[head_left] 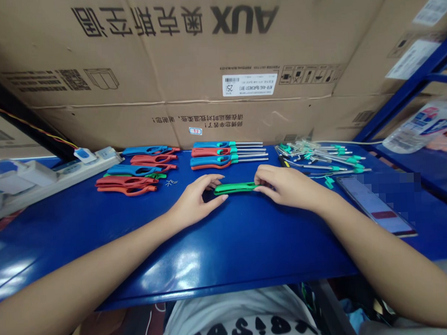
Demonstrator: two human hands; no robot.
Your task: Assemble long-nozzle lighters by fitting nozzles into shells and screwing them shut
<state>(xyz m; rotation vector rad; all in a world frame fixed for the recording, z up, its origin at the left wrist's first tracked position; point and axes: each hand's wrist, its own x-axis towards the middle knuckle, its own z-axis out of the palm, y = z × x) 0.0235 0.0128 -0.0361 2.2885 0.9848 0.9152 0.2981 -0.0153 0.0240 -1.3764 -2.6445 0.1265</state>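
Forearms (pixel 120 259), held green casing (pixel 236 188), carton (pixel 132 68) behind

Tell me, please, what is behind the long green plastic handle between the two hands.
Behind it, blue and red plastic handles with silver metal tubes lie on the blue table, before a brown cardboard box. The green handle hides what's beneath.

Assembly workshop, blue workbench (pixel 197 251), coloured handle casings (pixel 117 181), piled metal-tubed parts (pixel 335 168), power strip (pixel 48 188)

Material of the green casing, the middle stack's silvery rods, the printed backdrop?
Green casing: probably moulded plastic; smooth, slight sheen.
Silvery rods: likely metal; bright, shiny highlights, though plated plastic isn't ruled out.
Printed backdrop: looks like cardboard; matte brown with creases.
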